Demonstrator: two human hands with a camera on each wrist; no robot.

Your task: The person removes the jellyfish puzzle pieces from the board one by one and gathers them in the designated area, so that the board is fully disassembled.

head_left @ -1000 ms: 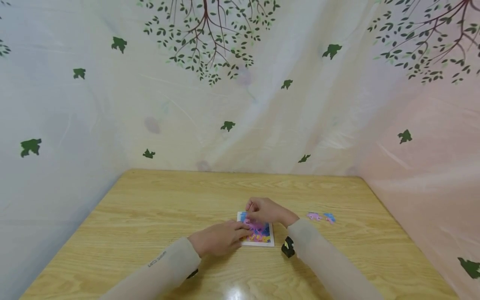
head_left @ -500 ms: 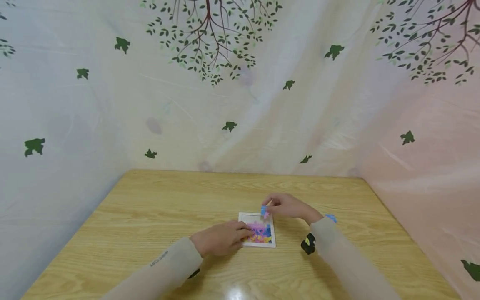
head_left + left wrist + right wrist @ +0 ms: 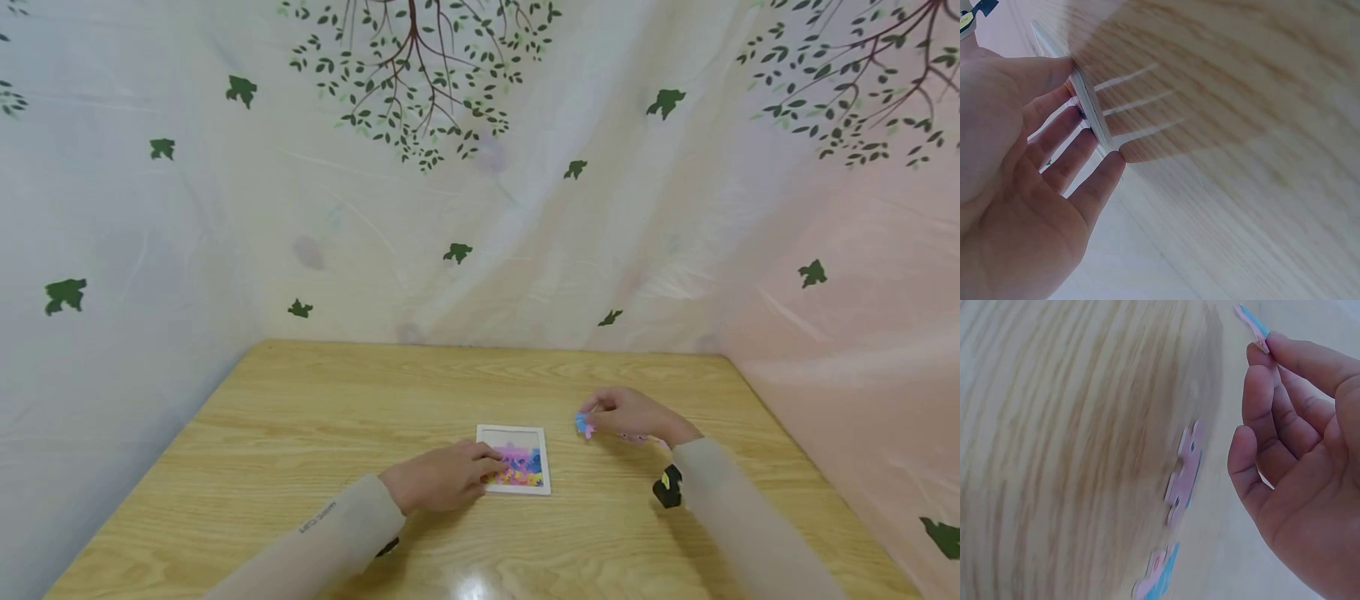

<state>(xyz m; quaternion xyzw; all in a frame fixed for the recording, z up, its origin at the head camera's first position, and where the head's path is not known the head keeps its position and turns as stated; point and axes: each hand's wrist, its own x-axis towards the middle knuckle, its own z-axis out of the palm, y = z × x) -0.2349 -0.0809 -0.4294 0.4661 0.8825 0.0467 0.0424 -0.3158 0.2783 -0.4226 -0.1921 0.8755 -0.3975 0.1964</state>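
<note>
1. On my head feed, the left hand [image 3: 444, 475] lies over the left edge of a white puzzle tray [image 3: 527, 490], its fingers spread and only lightly bent.
2. Through the left wrist camera I see its thumb against the tray's side, with the other fingertips along the same edge (it touches rather than clutches).
3. The tray sits flat on the wooden table [image 3: 315, 442], and joined pieces [image 3: 523, 468] in pink, blue and yellow fill its lower part; a pale backing shows above them.
4. My right hand view has the right hand [image 3: 1304, 431] nearly closed at the tips: thumb and forefinger pinch a small blue and pink piece [image 3: 1254, 329], while the remaining fingers curl loosely.
5. That piece is held to the right of the tray, well apart from it.
6. I count two loose pieces near that hand, a pink piece [image 3: 1186, 478] and a pink-and-blue one [image 3: 1159, 575] (both lying on the table).
</note>
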